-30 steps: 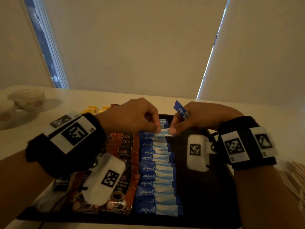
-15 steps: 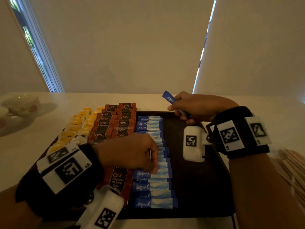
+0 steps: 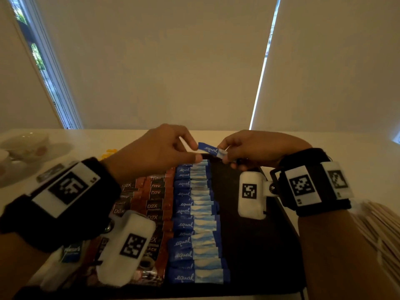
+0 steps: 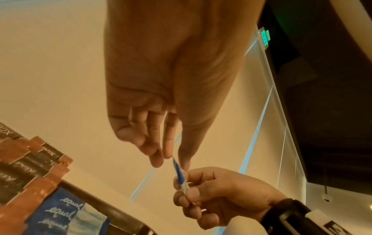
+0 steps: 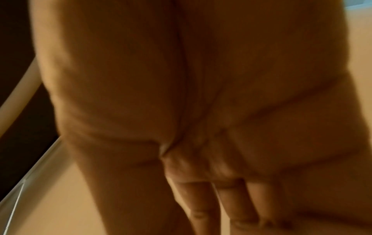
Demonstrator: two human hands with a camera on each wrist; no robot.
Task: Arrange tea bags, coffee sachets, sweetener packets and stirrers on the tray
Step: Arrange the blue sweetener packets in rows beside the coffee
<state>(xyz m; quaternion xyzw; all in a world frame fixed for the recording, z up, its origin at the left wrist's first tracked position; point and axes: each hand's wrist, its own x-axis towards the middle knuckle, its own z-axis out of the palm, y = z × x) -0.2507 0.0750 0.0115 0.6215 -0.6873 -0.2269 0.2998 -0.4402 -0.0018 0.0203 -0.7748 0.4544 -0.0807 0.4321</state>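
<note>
A pale desk carried a dark tray, which took up most of the near surface. Down the tray's middle ran a column of blue sweetener packets, overlapping one another, and just to their left lay brown coffee sachets in rows. Yellow packets showed at the far left of the tray, mostly hidden behind the left arm. To the right of the tray, off its edge, lay a heap of wooden stirrers. Cups stood on the desk at the far left, well apart from the tray. Both hands were raised above the tray's far end with one blue packet between them. The right hand had its grip clenched on the packet's white end, fingers curled round it; the left wrist view showed that end pinched at the fingertips. The left hand had its thumb and forefinger at the packet's blue end, the grip pinching it lightly while the other fingers hung loosely curled. The right wrist view was filled by a blurred palm.
</note>
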